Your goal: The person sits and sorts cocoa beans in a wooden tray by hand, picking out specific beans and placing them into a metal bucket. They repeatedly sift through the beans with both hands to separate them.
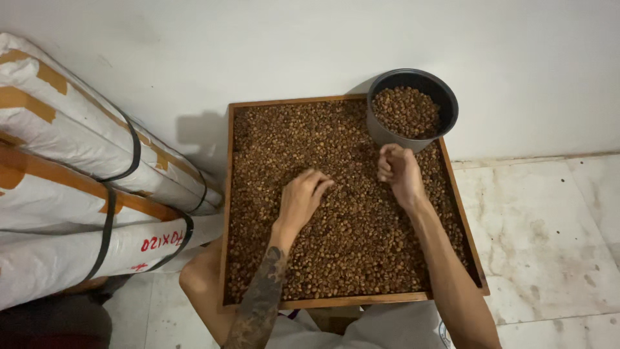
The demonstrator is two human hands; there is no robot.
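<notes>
A pale wall [310, 39] fills the whole upper part of the frame, and below it on the right a light tiled floor [549, 245] runs to the bottom edge, marked with faint grey stains. At the left of the frame lie long rolled bundles [71, 161] in white wrapping with orange bands, stacked on one another and held by black straps.

In the middle of the frame sits a square wooden tray [227, 213], its near edge resting over the person's lap at the bottom of the picture. It is covered edge to edge with a layer of small brown beans [361, 245]. A dark round pot [381, 132] stands in the tray's upper right corner, against the wall, partly filled with the same brown beans.

The left hand [300, 200], on a tattooed forearm that comes up from the bottom centre, lies palm down on the beans just left of the tray's middle. Its fingers are loosely spread and slightly bent, tips touching the layer, closed on nothing that shows.

The right hand [400, 171] is raised just above the beans, right of the middle and just below the pot. Its fingers are curled in together like a loose fist; whether it holds any beans inside cannot be told from this view. The two hands are near each other but apart.
</notes>
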